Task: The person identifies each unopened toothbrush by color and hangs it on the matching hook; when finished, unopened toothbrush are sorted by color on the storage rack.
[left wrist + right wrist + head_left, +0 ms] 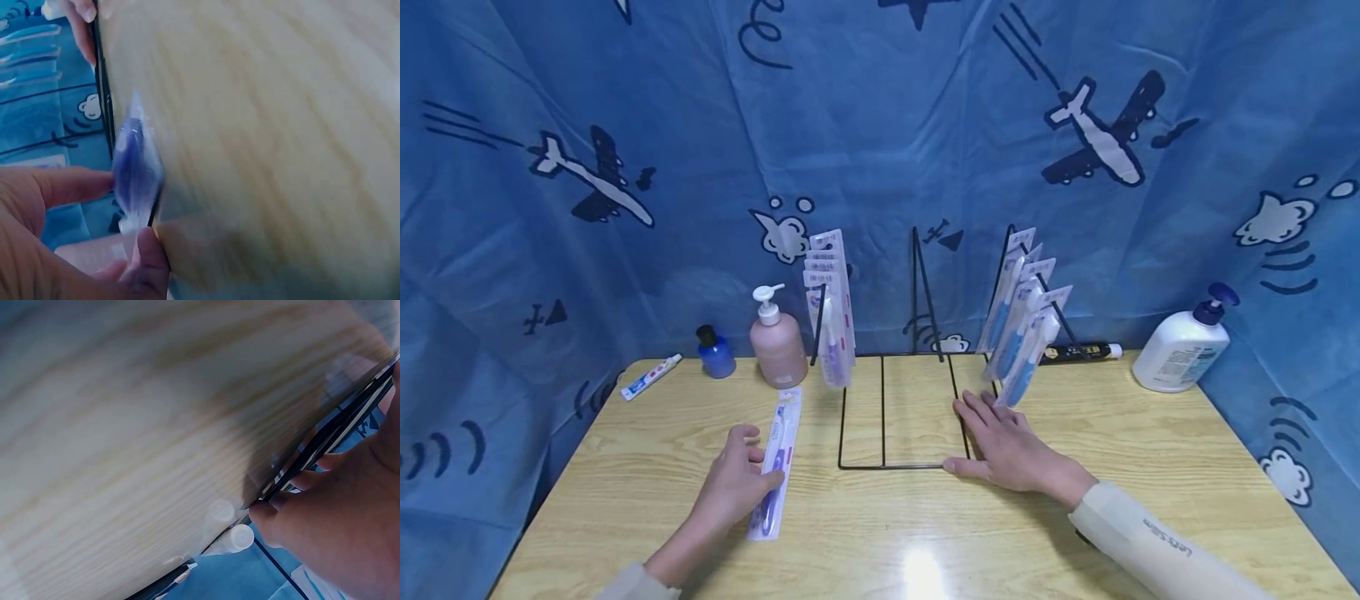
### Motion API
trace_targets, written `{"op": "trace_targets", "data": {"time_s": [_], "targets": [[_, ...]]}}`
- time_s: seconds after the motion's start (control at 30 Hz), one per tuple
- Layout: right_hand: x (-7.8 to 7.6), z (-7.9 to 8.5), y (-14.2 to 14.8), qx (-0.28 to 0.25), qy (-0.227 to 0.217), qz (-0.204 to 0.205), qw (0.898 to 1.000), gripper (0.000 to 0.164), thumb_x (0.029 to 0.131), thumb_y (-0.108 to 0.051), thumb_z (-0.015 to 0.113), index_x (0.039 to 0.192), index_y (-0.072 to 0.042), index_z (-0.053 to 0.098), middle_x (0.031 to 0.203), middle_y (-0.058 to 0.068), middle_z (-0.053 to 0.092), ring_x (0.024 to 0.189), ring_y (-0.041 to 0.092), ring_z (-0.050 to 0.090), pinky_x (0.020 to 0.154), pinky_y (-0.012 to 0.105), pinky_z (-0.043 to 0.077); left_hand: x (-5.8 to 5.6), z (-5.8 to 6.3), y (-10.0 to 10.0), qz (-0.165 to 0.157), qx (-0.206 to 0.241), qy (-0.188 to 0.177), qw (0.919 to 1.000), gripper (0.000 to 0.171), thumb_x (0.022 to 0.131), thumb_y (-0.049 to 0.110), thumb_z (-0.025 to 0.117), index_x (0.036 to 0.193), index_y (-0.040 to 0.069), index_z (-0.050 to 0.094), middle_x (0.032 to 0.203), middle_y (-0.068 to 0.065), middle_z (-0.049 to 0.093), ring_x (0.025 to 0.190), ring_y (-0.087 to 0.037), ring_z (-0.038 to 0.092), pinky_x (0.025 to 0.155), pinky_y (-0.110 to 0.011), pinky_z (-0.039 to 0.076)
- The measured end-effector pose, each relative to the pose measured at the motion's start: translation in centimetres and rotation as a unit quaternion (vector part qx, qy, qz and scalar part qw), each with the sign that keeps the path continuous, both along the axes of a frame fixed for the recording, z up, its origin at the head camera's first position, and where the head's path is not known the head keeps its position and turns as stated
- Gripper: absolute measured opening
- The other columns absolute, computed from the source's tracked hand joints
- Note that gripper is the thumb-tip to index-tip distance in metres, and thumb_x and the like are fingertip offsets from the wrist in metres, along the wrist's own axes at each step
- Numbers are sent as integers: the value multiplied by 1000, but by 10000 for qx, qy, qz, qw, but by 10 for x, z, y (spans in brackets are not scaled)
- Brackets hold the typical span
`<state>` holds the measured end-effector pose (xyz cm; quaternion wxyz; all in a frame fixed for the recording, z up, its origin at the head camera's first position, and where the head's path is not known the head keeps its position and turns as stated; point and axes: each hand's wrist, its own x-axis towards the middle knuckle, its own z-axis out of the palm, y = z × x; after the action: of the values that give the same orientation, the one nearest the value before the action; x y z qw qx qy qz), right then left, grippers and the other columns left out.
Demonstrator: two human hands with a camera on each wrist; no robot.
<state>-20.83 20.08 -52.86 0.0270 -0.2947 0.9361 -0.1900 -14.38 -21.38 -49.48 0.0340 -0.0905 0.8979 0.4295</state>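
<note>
A purple toothbrush in a clear blister pack lies slanted at the table's left-centre, and my left hand holds it by its side edges. In the left wrist view, thumb and a finger pinch the pack from both sides. My right hand rests with fingers spread on the right side of the base of a black wire rack. Packaged purple toothbrushes hang on the rack's left hook, and packaged blue toothbrushes on its right one. Nothing hangs on the middle hook.
Along the back left are a small toothpaste tube, a blue bottle and a pink pump bottle. Behind the right hook lies a black toothpaste tube. A white pump bottle stands at the back right, before the blue curtain.
</note>
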Motion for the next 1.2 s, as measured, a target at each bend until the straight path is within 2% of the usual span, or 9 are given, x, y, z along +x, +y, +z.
{"op": "trace_targets", "data": {"time_s": [0.17,0.27,0.47,0.63,0.8,1.0,1.1,1.2], "targets": [[0,0,1,-70,7,36,10000,102,103,-72,59,168,2,32,174,28,28,156,57,24,110,81,30,3,3,-6,-220,443,-182,9986,75,84,-4,81,148,-12,42,106,-18,62,94,-29,60,75,-40,54],[-1,-4,1,-30,14,-4,10000,103,102,-74,58,169,0,31,175,26,26,158,55,22,112,81,30,6,3,-8,-325,547,-190,9978,71,82,-5,81,144,-16,47,99,-15,59,87,-26,58,71,-36,52],[0,-4,2,-61,153,77,9998,102,103,-73,58,168,2,33,173,29,29,155,59,25,107,84,31,10,0,-16,-486,970,-278,9937,48,83,-9,82,126,-16,63,88,-10,61,77,-21,59,63,-30,52],[1,0,1,-165,177,148,9996,101,103,-72,58,167,3,33,172,30,29,154,60,26,107,84,31,13,1,-23,-196,1430,-473,9884,42,86,-7,82,124,-13,66,83,-6,63,76,-19,58,63,-29,48],[1,-1,1,-54,32,89,9999,103,103,-73,57,169,2,32,174,29,27,157,57,23,111,82,29,17,1,-27,222,1967,-645,9781,49,92,-3,81,136,-11,61,95,-6,76,83,-20,66,70,-34,54],[2,5,-1,-6,-2,78,10000,99,104,-66,62,168,4,31,173,31,27,155,59,24,109,84,30,18,11,-30,576,2343,-377,9697,52,96,0,80,142,-4,57,106,-6,78,88,-17,69,71,-33,56],[4,9,-3,28,-112,20,9999,99,104,-63,64,168,4,31,174,30,25,157,58,22,110,84,28,18,21,-28,631,2571,-169,9642,52,98,-1,78,145,-1,55,109,-5,78,90,-14,70,73,-29,58],[1,4,-1,76,-118,-19,9999,101,104,-68,61,170,2,29,176,27,23,159,55,19,112,83,28,19,30,-25,621,2710,69,9605,51,100,0,78,145,2,55,117,-7,78,95,-13,72,80,-27,60]]}}
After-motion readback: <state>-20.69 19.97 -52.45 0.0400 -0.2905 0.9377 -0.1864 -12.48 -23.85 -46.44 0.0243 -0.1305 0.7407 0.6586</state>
